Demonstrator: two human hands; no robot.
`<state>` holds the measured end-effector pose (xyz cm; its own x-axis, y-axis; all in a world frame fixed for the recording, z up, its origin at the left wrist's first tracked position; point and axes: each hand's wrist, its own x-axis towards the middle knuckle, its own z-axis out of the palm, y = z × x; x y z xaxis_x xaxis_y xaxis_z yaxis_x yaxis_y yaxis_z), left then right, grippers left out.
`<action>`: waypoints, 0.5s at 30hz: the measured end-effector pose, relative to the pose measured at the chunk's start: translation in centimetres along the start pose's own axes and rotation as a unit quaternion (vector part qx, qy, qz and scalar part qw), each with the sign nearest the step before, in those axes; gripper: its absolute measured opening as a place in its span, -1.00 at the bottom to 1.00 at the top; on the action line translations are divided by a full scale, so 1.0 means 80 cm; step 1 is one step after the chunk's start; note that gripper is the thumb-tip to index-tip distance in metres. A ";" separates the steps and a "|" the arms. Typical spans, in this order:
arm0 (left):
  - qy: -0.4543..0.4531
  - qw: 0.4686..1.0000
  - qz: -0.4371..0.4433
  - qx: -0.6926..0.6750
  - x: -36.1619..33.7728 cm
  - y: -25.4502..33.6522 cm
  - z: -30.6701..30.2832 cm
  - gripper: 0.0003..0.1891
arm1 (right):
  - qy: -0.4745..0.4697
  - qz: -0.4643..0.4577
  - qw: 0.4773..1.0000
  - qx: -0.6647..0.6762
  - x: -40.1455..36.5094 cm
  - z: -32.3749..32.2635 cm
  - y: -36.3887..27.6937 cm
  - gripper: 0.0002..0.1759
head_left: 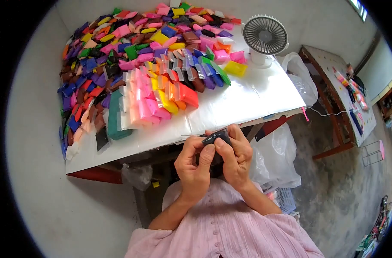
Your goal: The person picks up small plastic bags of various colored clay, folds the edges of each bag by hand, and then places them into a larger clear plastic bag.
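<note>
Between my two hands, just off the front edge of the table, is a small black packet (217, 136) that looks like a clear bag with something soft and black inside. My left hand (195, 159) pinches its left end with thumb and fingers. The right end is gripped by my right hand (236, 157), its thumb pressed on the near face. Beyond them, rows of filled packets (161, 96) in pink, yellow, orange, red, brown, purple, blue and green stand lined up on the table. A dark green block (115, 116) sits at the left end of these rows.
A large heap of coloured packets (114, 47) covers the back and left of the white-topped table (247, 101). A white fan (264, 36) stands at the back right. Plastic bags (275, 155) and a basket (284, 200) are at my right. Another table (338, 94) stands further right.
</note>
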<state>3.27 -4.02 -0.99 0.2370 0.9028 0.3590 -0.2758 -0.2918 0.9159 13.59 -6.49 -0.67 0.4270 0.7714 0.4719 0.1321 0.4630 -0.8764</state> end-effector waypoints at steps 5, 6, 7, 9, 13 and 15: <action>0.013 0.999 0.022 0.038 0.001 -0.007 -0.002 -0.92 | 0.000 -0.048 0.999 -0.016 0.005 0.000 0.008 -0.81; 0.018 0.999 0.014 0.027 0.002 -0.003 -0.001 -0.92 | -0.011 -0.030 0.999 -0.014 0.007 -0.002 0.007 -0.81; 0.011 0.999 0.017 0.037 0.003 -0.007 -0.005 -0.91 | -0.023 -0.011 1.000 -0.012 0.008 -0.004 0.006 -0.82; 0.004 0.998 0.018 0.056 0.004 -0.007 -0.008 -0.91 | -0.047 0.008 0.999 0.007 0.012 -0.009 0.006 -0.83; -0.005 0.996 0.034 0.085 0.005 -0.006 -0.009 -0.91 | -0.044 0.000 0.999 -0.007 0.013 -0.010 -0.002 -0.82; -0.012 0.996 0.044 0.075 0.007 -0.010 -0.010 -0.90 | -0.034 -0.005 0.999 -0.009 0.012 -0.009 -0.003 -0.81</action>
<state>2.88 -3.00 -1.68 0.2405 0.8640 0.4423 -0.1543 -0.4159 0.8962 14.63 -6.14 -0.07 0.3633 0.7949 0.4860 0.1533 0.4635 -0.8727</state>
